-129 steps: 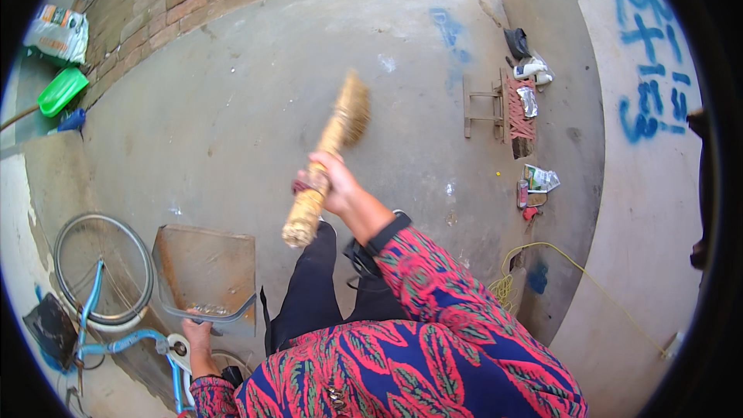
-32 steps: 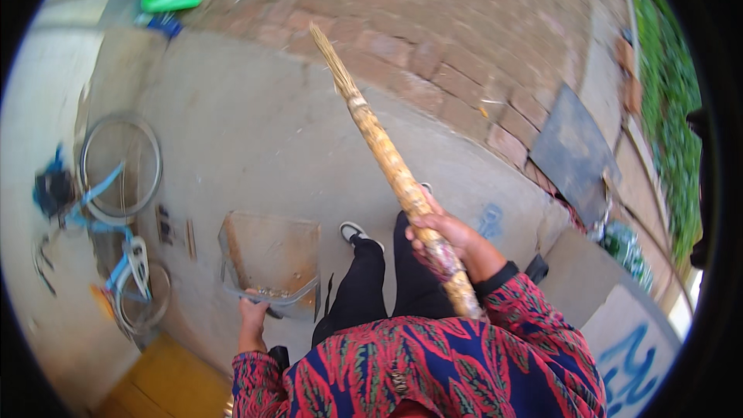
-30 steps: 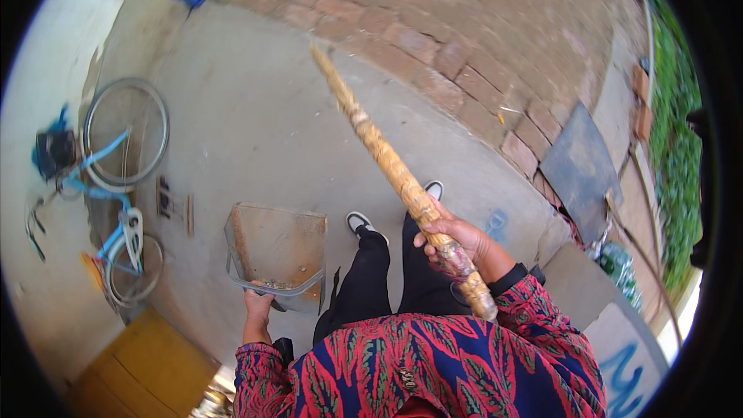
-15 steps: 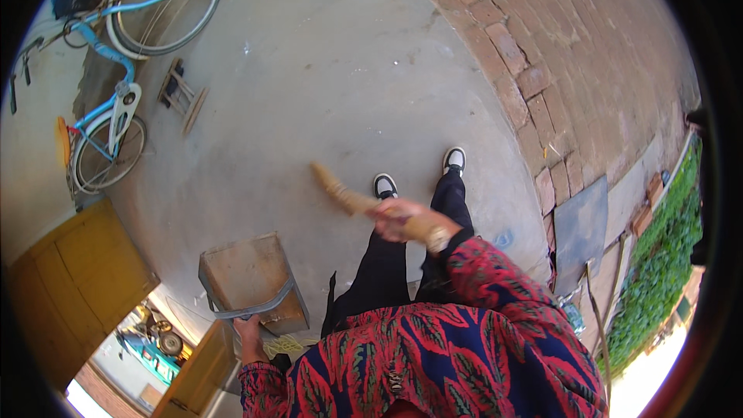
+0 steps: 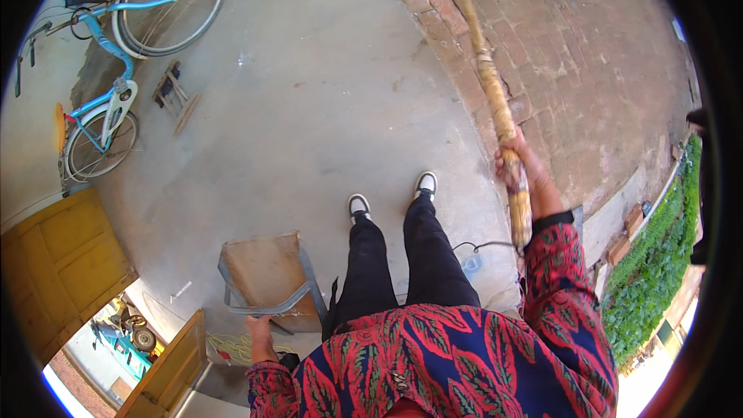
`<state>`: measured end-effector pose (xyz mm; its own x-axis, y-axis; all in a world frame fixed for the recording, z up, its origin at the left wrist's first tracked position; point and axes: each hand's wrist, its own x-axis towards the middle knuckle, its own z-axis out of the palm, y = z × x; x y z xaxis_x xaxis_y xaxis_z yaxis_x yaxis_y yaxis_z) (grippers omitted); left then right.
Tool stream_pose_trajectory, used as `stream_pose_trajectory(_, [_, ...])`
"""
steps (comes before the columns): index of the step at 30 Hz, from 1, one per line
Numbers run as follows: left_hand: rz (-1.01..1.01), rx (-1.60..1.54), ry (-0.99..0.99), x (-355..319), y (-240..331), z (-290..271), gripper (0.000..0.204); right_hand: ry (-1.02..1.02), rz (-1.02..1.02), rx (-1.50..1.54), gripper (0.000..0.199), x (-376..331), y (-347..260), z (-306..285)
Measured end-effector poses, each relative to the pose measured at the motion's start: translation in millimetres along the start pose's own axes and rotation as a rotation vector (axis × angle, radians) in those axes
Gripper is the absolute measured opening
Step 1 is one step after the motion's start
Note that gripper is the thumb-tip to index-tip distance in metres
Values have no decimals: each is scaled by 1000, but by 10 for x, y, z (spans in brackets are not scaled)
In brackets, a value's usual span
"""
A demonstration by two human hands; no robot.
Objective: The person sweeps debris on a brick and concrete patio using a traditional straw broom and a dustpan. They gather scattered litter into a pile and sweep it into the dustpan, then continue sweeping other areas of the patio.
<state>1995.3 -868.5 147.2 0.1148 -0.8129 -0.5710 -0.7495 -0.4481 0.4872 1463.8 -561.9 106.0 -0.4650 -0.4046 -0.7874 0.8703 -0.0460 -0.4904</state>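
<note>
My right hand (image 5: 520,166) is closed around a long, thick, pale-brown stick (image 5: 495,93). The stick's thin end points away over the bricks, and its darker thick end hangs back beside my wrist. A thin black cord (image 5: 491,244) shows next to that thick end; whether it is tied on, I cannot tell. At the lower left, my left hand (image 5: 261,331) grips the grey metal frame of a chair (image 5: 263,267) with a brown seat. My fingers there are partly hidden by the frame.
A light-blue bicycle (image 5: 108,54) stands by the left wall, with a small wooden stool (image 5: 174,97) beside it. Yellow doors (image 5: 66,271) are at the lower left, near yellow cord (image 5: 232,344). Brick paving (image 5: 588,70) borders the concrete floor on the right, with green plants (image 5: 650,248) beyond.
My right hand has swung the stick from before my legs out to the right, over the bricks. The chair has turned slightly in view, with my left hand still on it.
</note>
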Motion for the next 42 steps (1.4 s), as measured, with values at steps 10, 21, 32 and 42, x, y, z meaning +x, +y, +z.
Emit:
stream_pose_trajectory(10, [68, 11, -71, -190, 351, 419, 37, -488, 767, 285, 35, -209, 931, 64])
stream_pose_trajectory(21, [117, 98, -112, -76, 711, 507, 35, 136, 300, 303, 24, -283, -471, -1533])
stream_pose_trajectory(32, [51, 6, -69, 433, 554, 465, 39, -171, 586, 29, 32, 29, -45, 412])
stream_pose_trajectory(42, [30, -65, -86, 1127, 758, -17, 27, -378, 830, 180, 19, 1260, 1494, 2219])
